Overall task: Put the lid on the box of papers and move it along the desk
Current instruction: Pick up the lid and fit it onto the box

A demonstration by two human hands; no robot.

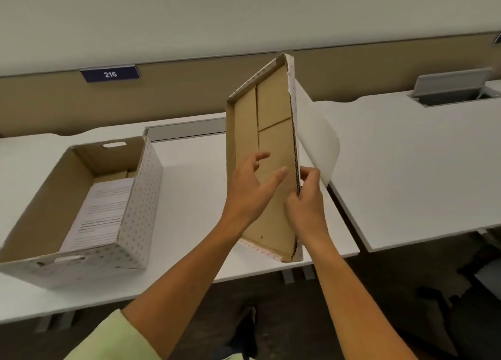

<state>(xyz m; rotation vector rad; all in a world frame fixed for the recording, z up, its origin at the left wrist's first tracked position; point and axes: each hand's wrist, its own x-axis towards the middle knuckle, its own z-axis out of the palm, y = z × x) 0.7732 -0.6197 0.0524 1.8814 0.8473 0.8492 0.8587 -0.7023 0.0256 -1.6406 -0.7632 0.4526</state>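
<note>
At centre frame, a shallow cardboard lid (271,153) with a brown inside and a white, red-dotted outside is standing nearly on end above the white desk (189,197), its brown underside facing the camera and its top corner reaching toward the tan partition wall (189,88) behind. The right hand (306,205) is pinching the lid's right-hand rim, fingers curled over the corrugated edge and thumb pressing from the near side. The left hand (252,186) is lying against the brown inner face with its fingers spread and loose, thumb pointing toward the right rim; it is not closing around anything. A pale green sleeve (113,338) is showing at the lower left of the frame.

At the left of the frame, the open cardboard box (135,213), white with red dots outside and brown inside, is sitting on the desk with its top uncovered. A stack of printed white papers (100,213) is lying flat on its floor. The lid is well apart from the box, to its right. A dark blue sign reading 216 (110,74) is hanging on the wall at upper left. A second white desk (420,156) is filling the right side, with a grey cable hatch (452,88) propped open at upper right.
</note>
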